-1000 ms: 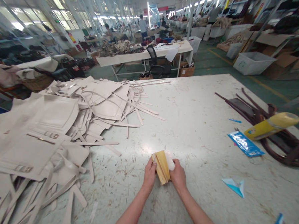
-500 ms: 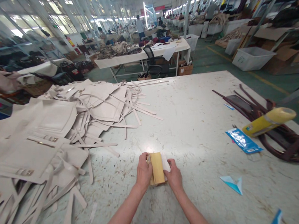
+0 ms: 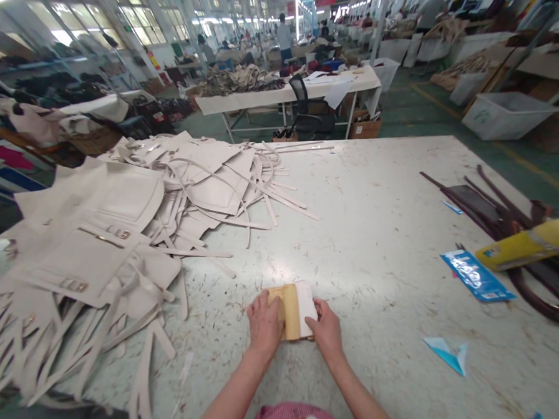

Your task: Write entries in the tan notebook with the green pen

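A small notebook with a yellow cover (image 3: 291,312) and white pages (image 3: 306,308) lies on the worktable in front of me. My left hand (image 3: 265,323) holds it from the left, fingers over the folded-back yellow part and the thumb near its fold. At the right edge, my right hand (image 3: 327,329) pinches the white pages between thumb and fingers. The left fingertips are partly hidden against the notebook.
Cream leather bag panels and straps (image 3: 134,217) are heaped on the left. On the right lie a yellow bottle (image 3: 529,246), a blue packet (image 3: 477,277), dark brown straps (image 3: 490,208) and a blue-white scrap (image 3: 449,354). Beyond the worktable (image 3: 368,211) stands an office chair (image 3: 307,111).
The yellow cover has turned over leftward, and more of the white pages shows. My left hand has flattened over the yellow part. The view has swung slightly left.
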A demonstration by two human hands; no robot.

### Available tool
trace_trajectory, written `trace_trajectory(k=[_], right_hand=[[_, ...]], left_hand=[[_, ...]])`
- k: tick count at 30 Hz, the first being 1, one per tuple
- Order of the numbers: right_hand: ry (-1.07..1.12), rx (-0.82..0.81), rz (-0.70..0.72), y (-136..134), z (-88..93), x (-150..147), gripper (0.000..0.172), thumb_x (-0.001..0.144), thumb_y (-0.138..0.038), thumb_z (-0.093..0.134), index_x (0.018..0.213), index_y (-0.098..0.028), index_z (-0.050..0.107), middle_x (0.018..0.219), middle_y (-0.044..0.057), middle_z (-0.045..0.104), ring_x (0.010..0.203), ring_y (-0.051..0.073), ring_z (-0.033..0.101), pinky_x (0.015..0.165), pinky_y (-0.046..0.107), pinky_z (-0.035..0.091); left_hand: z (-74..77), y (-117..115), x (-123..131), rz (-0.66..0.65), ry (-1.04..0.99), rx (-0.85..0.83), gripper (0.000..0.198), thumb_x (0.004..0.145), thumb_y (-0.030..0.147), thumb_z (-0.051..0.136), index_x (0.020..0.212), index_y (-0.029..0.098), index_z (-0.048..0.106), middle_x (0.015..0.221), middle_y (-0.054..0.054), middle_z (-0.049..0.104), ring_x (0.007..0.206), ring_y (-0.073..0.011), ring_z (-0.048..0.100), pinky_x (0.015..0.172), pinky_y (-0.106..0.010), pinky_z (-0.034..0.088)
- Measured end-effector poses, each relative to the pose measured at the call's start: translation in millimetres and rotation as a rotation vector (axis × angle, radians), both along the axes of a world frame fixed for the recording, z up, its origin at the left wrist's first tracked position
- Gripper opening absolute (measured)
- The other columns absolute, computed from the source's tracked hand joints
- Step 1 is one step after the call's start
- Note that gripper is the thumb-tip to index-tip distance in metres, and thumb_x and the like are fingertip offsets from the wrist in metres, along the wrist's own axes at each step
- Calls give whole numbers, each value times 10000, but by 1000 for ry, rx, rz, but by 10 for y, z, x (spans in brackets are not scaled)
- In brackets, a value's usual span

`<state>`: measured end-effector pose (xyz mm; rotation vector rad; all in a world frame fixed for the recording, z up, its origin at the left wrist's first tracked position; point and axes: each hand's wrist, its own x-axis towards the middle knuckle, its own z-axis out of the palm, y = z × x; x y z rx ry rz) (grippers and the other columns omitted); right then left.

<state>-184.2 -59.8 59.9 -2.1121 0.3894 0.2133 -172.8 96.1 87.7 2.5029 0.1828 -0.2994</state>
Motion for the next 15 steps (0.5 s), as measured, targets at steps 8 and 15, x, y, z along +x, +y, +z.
trace_trajectory(k=[8, 15], right_hand=[[-18, -140, 197, 275, 174, -63, 151, 712, -233, 493, 743, -186, 633, 746, 66, 631, 713, 208, 572, 642, 279, 409], [-175, -109, 290, 376, 92, -216, 329, 744, -188, 465, 1058, -198, 565, 1035, 72, 552, 982, 207, 494, 865, 310, 401]], left_hand=[[-232, -55, 27, 198, 196, -394, 587, 765, 506, 451, 1193, 104, 469, 819, -95, 654, 749, -213, 612, 667, -294, 460], [-362, 78, 123, 305, 151, -385, 358, 639, 111, 540, 989, 119, 615, 920, -100, 665, 879, -228, 603, 798, -300, 438]])
